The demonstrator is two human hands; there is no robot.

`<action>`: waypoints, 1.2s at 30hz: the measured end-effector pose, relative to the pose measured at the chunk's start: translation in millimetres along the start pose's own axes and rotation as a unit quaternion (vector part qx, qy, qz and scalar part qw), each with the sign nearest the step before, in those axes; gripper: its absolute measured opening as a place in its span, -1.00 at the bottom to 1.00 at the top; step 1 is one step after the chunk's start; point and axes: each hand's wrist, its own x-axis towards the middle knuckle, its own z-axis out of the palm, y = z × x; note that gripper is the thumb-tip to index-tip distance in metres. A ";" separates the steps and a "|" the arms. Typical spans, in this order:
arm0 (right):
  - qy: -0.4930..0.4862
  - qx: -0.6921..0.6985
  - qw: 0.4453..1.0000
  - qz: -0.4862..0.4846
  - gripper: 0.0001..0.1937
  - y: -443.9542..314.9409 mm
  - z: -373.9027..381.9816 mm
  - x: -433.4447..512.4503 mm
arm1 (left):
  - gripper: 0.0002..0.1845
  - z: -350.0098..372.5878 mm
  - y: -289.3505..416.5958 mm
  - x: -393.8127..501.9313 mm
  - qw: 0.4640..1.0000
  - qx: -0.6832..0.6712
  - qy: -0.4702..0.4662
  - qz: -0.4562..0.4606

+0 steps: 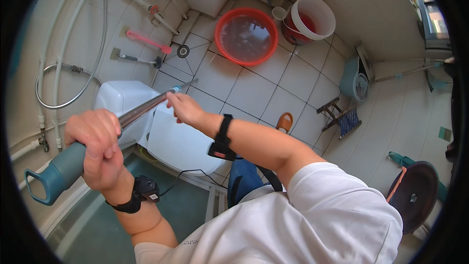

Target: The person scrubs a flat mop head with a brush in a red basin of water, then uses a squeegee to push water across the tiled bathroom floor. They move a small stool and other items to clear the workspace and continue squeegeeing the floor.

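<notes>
My left hand [97, 146] is wrapped around the teal grip of a long metal pole [144, 110], near its looped handle end [42, 187]. Further along the pole, my right hand [187, 109] holds the shaft just below a light blue collar [176, 88]. Slanting over the white toilet, the pole thins to a tip above the floor tiles; no head shows on it. Under my right hand lie the closed toilet lid [183, 139] and the cistern [122, 99]. A red basin [246, 60] of cloudy water stands on the floor ahead.
A floor drain [183, 51] lies left of the basin. White bucket [320, 18], small stool [340, 117], blue-grey bin [353, 80] and brown slipper [285, 121] are to the right. Pink brush [148, 41], scrub brush [141, 59] and pipes [62, 62] line the left wall.
</notes>
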 end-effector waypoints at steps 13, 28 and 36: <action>0.132 -0.190 0.961 -0.153 -0.63 4.8 -167.1 -200.0 | -0.75 217.0 -72.9 11.6 0.974 -0.014 -0.143 -0.173; 0.396 -0.143 0.785 -0.455 -0.76 -66.1 -367.5 -392.4 | -0.33 483.1 -13.6 40.9 0.962 0.008 -0.270 -0.051; 0.624 -0.137 0.621 -0.455 -0.72 -118.7 -500.0 -513.5 | -0.77 453.8 -24.9 52.5 0.950 0.016 -0.258 -0.177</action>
